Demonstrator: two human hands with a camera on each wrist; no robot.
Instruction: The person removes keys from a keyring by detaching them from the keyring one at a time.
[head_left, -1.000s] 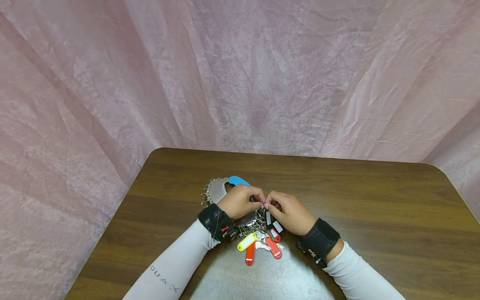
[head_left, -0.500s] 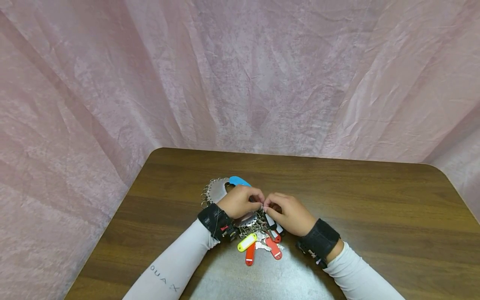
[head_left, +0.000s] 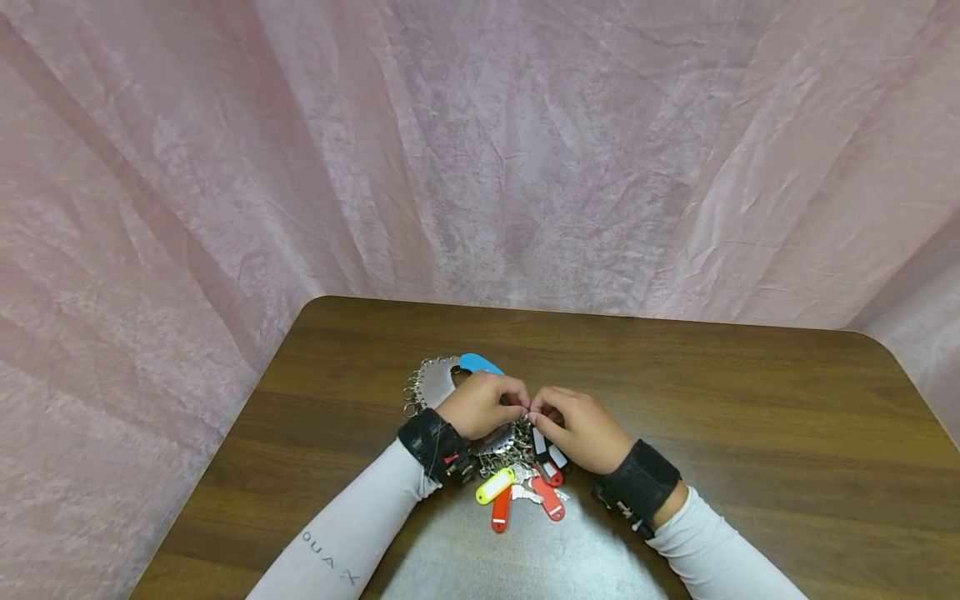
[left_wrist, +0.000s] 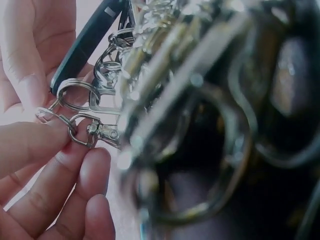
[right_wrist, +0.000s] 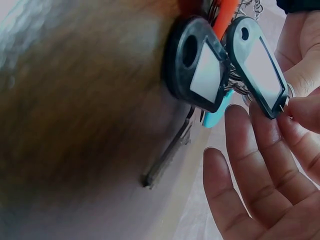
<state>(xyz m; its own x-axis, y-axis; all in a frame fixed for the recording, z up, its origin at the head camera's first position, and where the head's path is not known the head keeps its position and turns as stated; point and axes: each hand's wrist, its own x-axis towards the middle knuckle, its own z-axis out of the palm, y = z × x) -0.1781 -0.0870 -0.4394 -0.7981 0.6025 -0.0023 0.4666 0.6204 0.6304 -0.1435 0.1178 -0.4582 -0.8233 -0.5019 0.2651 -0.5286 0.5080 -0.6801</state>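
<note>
Over the wooden table [head_left: 765, 400], with the meeting fingertips [left_wrist: 45, 145] as clock centre, the left sleeve [head_left: 337, 537] reaches from eight o'clock, the right sleeve [head_left: 723, 550] from four. A ring-edged metal plate [head_left: 434, 384] lies between nine and ten. The left hand [head_left: 476, 407] and right hand [head_left: 588, 429] bend inward; a yellow tag [head_left: 496, 485] lies at seven. At centre, both hands pinch a split ring [left_wrist: 64, 119].

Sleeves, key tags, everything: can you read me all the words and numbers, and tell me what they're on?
"QUA X": on the white left sleeve; the first letter could be an O.
Black key tags: no writing can be made out on their white labels.
Yellow key tag and red key tags: too small to tell.
Left black wristband: faint marks, too small to read.
</note>
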